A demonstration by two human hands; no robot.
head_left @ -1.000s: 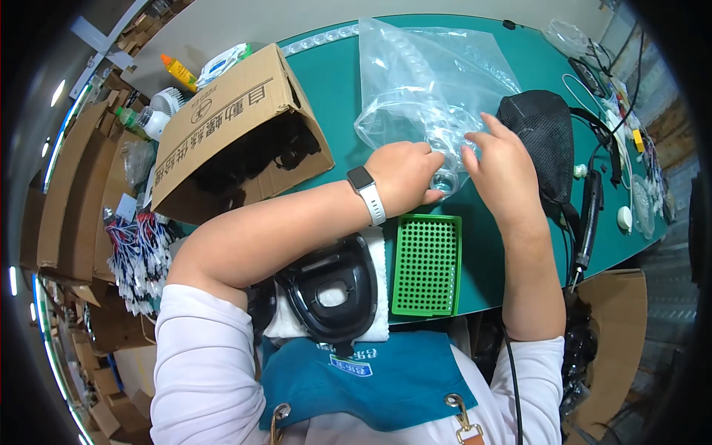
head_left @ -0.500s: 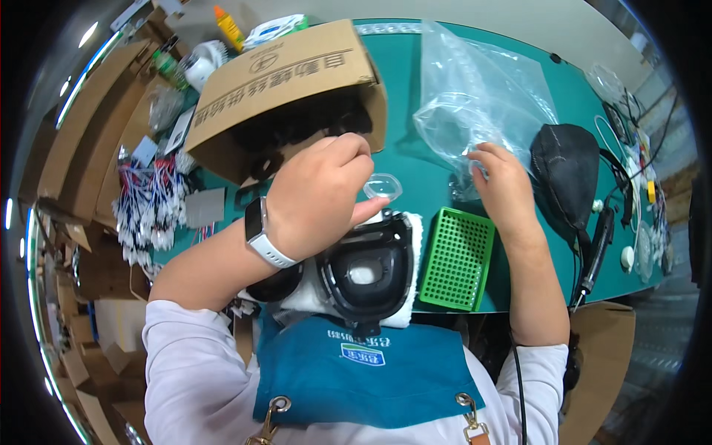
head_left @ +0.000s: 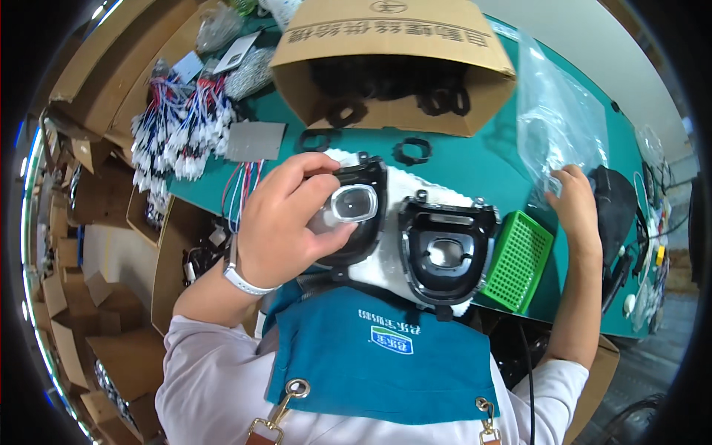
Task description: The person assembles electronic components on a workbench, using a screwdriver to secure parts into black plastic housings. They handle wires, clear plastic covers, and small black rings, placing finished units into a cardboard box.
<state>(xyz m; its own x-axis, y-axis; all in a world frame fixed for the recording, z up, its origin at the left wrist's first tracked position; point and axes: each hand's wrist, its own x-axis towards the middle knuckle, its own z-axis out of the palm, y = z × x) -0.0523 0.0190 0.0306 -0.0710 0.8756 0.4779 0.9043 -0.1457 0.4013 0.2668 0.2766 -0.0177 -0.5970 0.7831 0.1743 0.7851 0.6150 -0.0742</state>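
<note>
My left hand [head_left: 285,211] is closed, pinching a clear rounded-rectangular plastic cover [head_left: 354,203] between thumb and fingers. It hovers over a black plastic housing [head_left: 365,241], partly hidden by the hand. To its right lies a similar black housing [head_left: 449,256] with an opening in its middle. Both rest on a white cloth [head_left: 389,278]. My right hand [head_left: 575,208], fingers curled, grips the lower end of a clear plastic bag [head_left: 552,111]; what lies between the fingertips is hard to make out.
A cardboard box [head_left: 393,37] opens toward me with black rings inside. Another black ring [head_left: 412,150] lies before it. A green perforated basket [head_left: 518,259] stands beside the right housing. Bundled wires [head_left: 182,126] hang at left; a black pouch [head_left: 614,208] lies right.
The whole view has shifted, so the table appears farther right. My left hand has come from in front of the box to above the left housing with the clear cover. My right hand stays at the bag.
</note>
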